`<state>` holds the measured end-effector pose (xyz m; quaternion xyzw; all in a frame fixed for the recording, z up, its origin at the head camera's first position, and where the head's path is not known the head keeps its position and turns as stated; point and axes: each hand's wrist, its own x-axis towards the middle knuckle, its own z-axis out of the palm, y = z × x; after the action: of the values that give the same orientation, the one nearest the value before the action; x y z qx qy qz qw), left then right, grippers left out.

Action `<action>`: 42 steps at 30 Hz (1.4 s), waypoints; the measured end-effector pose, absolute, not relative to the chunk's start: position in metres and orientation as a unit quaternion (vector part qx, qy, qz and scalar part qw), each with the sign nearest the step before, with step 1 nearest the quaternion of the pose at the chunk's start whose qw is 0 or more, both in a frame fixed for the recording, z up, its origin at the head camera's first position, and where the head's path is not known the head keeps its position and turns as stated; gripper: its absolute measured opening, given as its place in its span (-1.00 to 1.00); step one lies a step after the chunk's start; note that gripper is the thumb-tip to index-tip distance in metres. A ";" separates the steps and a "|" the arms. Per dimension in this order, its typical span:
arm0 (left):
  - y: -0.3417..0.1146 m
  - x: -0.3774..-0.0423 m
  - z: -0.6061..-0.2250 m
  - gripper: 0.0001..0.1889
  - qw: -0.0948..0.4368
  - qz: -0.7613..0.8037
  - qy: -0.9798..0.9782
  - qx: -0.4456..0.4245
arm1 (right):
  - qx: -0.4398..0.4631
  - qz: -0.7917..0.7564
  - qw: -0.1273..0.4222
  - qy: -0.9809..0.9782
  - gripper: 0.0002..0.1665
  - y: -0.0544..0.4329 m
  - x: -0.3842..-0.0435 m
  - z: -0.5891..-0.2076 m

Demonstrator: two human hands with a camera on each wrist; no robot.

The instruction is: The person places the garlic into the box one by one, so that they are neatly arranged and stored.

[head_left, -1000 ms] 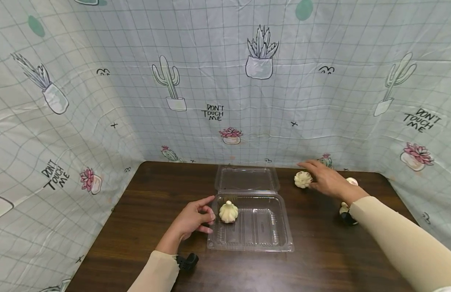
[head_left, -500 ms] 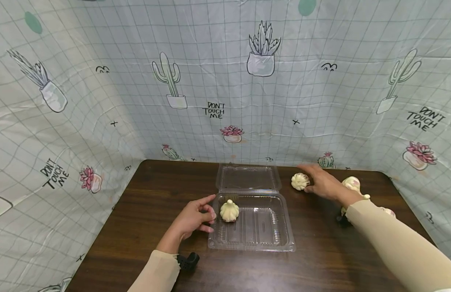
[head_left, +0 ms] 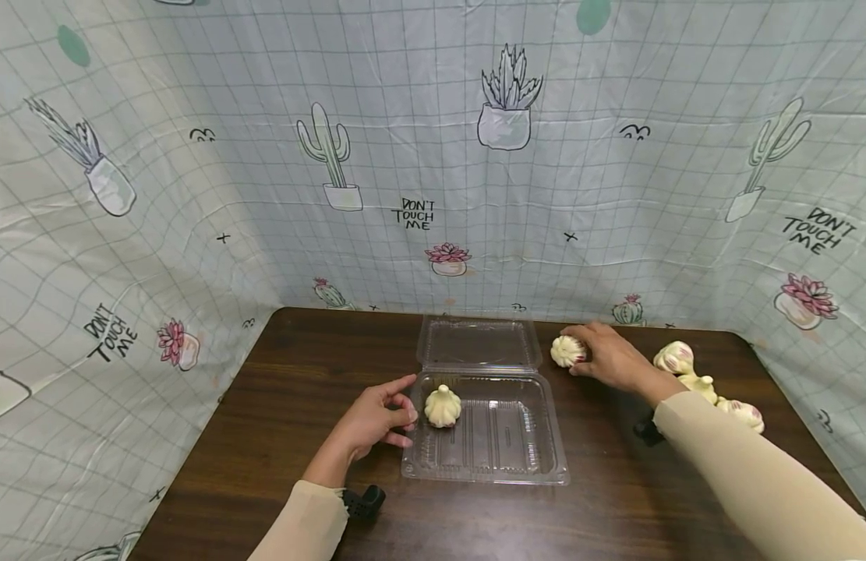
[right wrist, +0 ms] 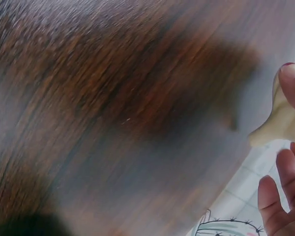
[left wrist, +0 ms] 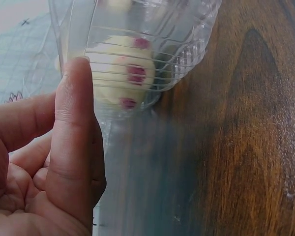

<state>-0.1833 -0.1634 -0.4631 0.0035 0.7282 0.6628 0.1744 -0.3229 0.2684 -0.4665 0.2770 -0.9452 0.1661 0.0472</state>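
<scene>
A clear plastic clamshell container [head_left: 478,470] lies with its lid [head_left: 478,343] folded back. One garlic bulb [head_left: 443,407] sits inside at the left, stem up; through the ribbed wall in the left wrist view the bulb [left wrist: 123,73] shows purple patches. My left hand [head_left: 372,421] touches the container's left side, index finger stretched toward its hinge corner and thumb at the rim. To the right of the lid, my right hand [head_left: 611,358] holds another garlic bulb [head_left: 566,351] between thumb and fingers. Part of that bulb [right wrist: 282,123] shows in the right wrist view, thumb against it.
Several garlic bulbs [head_left: 699,386] lie grouped at the right of the dark wooden table [head_left: 320,351], beside the right forearm. A patterned cloth [head_left: 376,140] hangs behind the table and along its sides.
My right hand has shifted left with the garlic bulb, its fingers drawn closer round it. The bulbs at the right have come out from behind the forearm. My left hand stays put.
</scene>
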 end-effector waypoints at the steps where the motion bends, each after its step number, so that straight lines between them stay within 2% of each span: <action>1: -0.163 -0.183 -0.463 -0.26 0.174 0.663 0.728 0.004 | 0.279 0.169 0.054 -0.944 -0.22 0.268 -0.323 -0.466; 5: -0.163 -0.183 -0.465 -0.26 0.173 0.664 0.728 0.003 | 0.264 0.191 0.059 -0.944 -0.27 0.265 -0.322 -0.465; 9: -0.163 -0.183 -0.467 -0.26 0.173 0.664 0.728 0.004 | 0.232 0.222 0.037 -0.946 -0.31 0.262 -0.318 -0.463; 15: -0.163 -0.181 -0.465 -0.27 0.172 0.662 0.730 0.000 | 0.199 0.256 0.017 -0.946 -0.26 0.256 -0.310 -0.459; 22: -0.163 -0.182 -0.465 -0.27 0.171 0.663 0.729 0.002 | 0.188 0.298 0.021 -0.936 -0.24 0.251 -0.299 -0.455; 30: -0.164 -0.182 -0.464 -0.27 0.170 0.665 0.727 0.002 | 0.201 0.323 0.058 -0.923 -0.27 0.248 -0.292 -0.455; 37: -0.163 -0.182 -0.464 -0.28 0.169 0.665 0.727 0.002 | 0.165 0.325 0.044 -0.930 -0.22 0.249 -0.286 -0.451; 42: -0.163 -0.183 -0.463 -0.28 0.170 0.665 0.727 0.001 | 0.159 0.337 0.044 -0.927 -0.26 0.248 -0.281 -0.451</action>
<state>-0.1835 -0.1628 -0.4634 0.0015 0.7273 0.6649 0.1704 -0.2810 0.2483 -0.4507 0.1590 -0.9270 0.3369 0.0443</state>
